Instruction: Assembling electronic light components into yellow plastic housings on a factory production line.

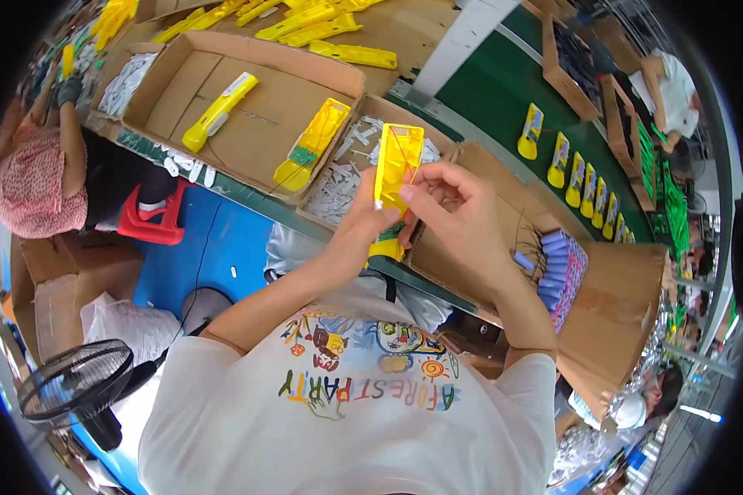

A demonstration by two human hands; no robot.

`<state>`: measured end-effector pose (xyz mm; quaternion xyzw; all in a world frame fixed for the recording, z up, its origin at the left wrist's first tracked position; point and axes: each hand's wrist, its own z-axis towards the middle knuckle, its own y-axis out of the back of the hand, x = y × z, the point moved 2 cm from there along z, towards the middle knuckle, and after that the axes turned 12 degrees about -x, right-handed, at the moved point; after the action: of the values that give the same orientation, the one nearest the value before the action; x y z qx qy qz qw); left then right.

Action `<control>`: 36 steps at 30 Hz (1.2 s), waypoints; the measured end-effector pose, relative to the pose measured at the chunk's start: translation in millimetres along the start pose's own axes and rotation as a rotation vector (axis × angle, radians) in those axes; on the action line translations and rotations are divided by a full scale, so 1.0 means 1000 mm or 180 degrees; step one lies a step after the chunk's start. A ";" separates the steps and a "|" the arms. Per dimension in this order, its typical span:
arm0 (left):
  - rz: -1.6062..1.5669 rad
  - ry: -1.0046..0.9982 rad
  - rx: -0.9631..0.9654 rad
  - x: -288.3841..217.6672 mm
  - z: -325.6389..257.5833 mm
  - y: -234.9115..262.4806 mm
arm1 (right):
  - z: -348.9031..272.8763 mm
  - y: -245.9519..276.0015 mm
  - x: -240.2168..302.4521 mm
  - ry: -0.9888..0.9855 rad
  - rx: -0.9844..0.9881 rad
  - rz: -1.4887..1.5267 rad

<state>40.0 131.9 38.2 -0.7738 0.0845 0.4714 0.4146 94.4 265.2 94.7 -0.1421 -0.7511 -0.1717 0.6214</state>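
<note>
My left hand (362, 221) grips the lower part of a yellow plastic casing (398, 162) and holds it upright in front of my chest. The open side of the casing faces me, with thin red wires running down inside it. My right hand (458, 210) is at the casing's right edge, thumb and forefinger pinched against it. Whether they pinch a wire or the casing itself is not visible. Behind the casing stands a cardboard box of small white parts (345, 183).
A shallow cardboard tray (186, 82) holds two more yellow casings (220, 110). A box of blue and purple battery cells (560, 272) is on the right. Yellow casings line a green conveyor (487, 99). There is a seated co-worker (37, 177), a red stool (150, 219) and a floor fan (74, 381) on the left.
</note>
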 end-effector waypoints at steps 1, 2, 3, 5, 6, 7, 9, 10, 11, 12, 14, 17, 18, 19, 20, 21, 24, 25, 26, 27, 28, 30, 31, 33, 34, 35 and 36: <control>-0.0033 0.0133 -0.0110 0.002 -0.002 -0.002 | -0.005 0.000 -0.005 -0.0017 -0.0060 0.0000; 0.0009 0.0257 -0.0114 0.001 -0.005 -0.004 | -0.012 0.000 -0.010 0.0384 -0.0095 -0.0450; 0.0007 0.0303 -0.0066 0.005 -0.004 -0.007 | -0.017 -0.001 -0.015 0.0773 -0.0126 -0.0907; 0.0276 -0.0096 -0.0554 0.011 0.000 -0.010 | -0.026 -0.001 -0.024 0.0825 -0.0386 -0.1028; 0.0599 -0.0161 -0.0426 0.008 0.000 -0.009 | -0.033 -0.002 -0.023 0.1697 -0.0644 -0.1555; 0.0591 -0.0101 -0.0359 0.007 0.001 -0.009 | -0.039 -0.005 -0.023 0.2559 -0.0889 -0.2102; 0.0730 0.0091 -0.0402 0.010 0.000 -0.011 | -0.043 0.006 -0.026 0.2958 -0.1065 -0.2455; 0.0693 0.0116 -0.0388 0.013 0.000 -0.008 | -0.042 0.024 -0.027 0.2519 -0.0873 -0.2318; 0.0690 0.0147 -0.0337 0.013 0.001 -0.005 | -0.038 0.047 -0.030 0.2106 -0.0686 -0.2140; 0.0393 0.0279 -0.0126 0.011 0.000 -0.003 | -0.031 0.087 -0.045 0.1459 -0.0700 -0.3201; 0.0202 0.0319 0.0203 0.009 -0.001 -0.009 | -0.042 0.170 -0.090 0.0306 -0.0561 -0.4795; 0.0515 0.0449 0.0585 0.014 -0.002 -0.017 | -0.049 0.190 -0.093 0.0298 -0.0450 -0.4901; 0.0558 0.0593 0.0638 0.016 -0.004 -0.019 | -0.048 0.183 -0.082 0.0685 -0.0476 -0.4438; 0.0557 0.0561 0.0571 0.019 -0.005 -0.021 | -0.047 0.170 -0.073 0.0740 -0.0421 -0.4423; 0.0588 0.0550 0.0713 0.024 -0.006 -0.022 | -0.043 0.144 -0.053 0.1992 -0.0957 -0.4048; 0.0607 0.0552 0.0884 0.029 -0.008 -0.024 | -0.046 0.119 -0.034 0.3174 -0.1496 -0.3541; 0.0865 0.0306 0.0764 0.033 -0.011 -0.027 | -0.051 0.057 -0.004 0.2666 -0.1264 -0.2330; 0.1084 0.0153 0.0691 0.033 -0.011 -0.027 | -0.051 0.052 0.001 0.2701 -0.1228 -0.2309; 0.1366 0.0042 0.0620 0.035 -0.012 -0.025 | -0.047 0.051 -0.001 0.1330 -0.0867 -0.1742; 0.1367 0.0014 0.0584 0.035 -0.013 -0.025 | -0.044 0.047 -0.007 -0.0028 -0.0481 -0.1157; 0.1355 -0.0118 0.0534 0.033 -0.014 -0.025 | -0.037 0.043 -0.011 -0.0596 -0.0447 -0.0734; 0.1329 -0.0266 0.0447 0.030 -0.016 -0.024 | -0.029 0.036 -0.023 -0.0388 -0.0542 -0.0726; 0.1324 -0.0110 0.0465 0.029 -0.017 -0.023 | -0.025 0.032 -0.029 -0.0197 -0.0669 -0.0702; 0.1304 0.0216 0.0478 0.024 -0.018 -0.020 | -0.024 0.020 -0.037 0.0546 -0.0952 -0.1349; 0.1324 0.0048 0.0369 0.017 -0.018 -0.021 | -0.024 0.014 -0.037 0.1308 -0.1277 -0.1962; 0.1316 0.0038 0.0317 0.015 -0.017 -0.016 | -0.018 0.008 -0.041 0.1319 -0.1225 -0.1953; 0.1136 0.0085 0.0281 0.013 -0.015 -0.010 | -0.011 0.002 -0.042 0.1704 -0.1240 -0.2115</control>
<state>62.3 130.7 36.9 -0.7338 0.2466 0.5229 0.3568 113.2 262.4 56.0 0.0414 -0.5230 -0.5298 0.6664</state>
